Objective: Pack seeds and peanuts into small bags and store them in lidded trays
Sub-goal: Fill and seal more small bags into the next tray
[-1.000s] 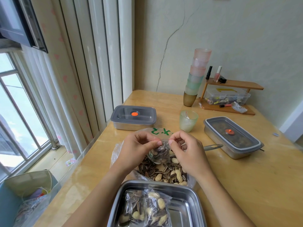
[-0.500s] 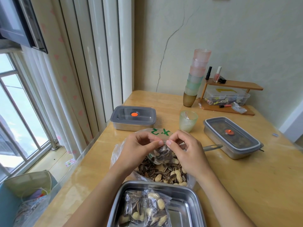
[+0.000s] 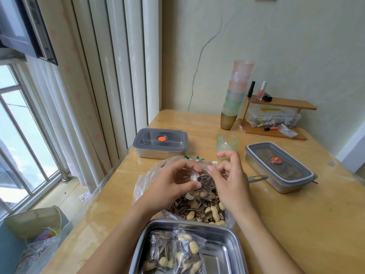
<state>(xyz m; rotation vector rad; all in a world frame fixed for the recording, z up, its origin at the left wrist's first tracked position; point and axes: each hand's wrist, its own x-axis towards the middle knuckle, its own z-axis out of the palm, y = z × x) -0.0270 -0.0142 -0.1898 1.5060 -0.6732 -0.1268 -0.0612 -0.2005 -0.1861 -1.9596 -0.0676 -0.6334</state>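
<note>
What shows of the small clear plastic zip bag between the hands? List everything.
The small clear plastic zip bag is thin and see-through, with a red strip along its top seal. It is packed with striped sunflower seeds and at least one pale peanut. It is held tilted above the large open plastic bag of loose seeds and peanuts. The left hand pinches its left side; the right hand pinches its upper right near the seal. Whether the seal is fully closed cannot be told.
</note>
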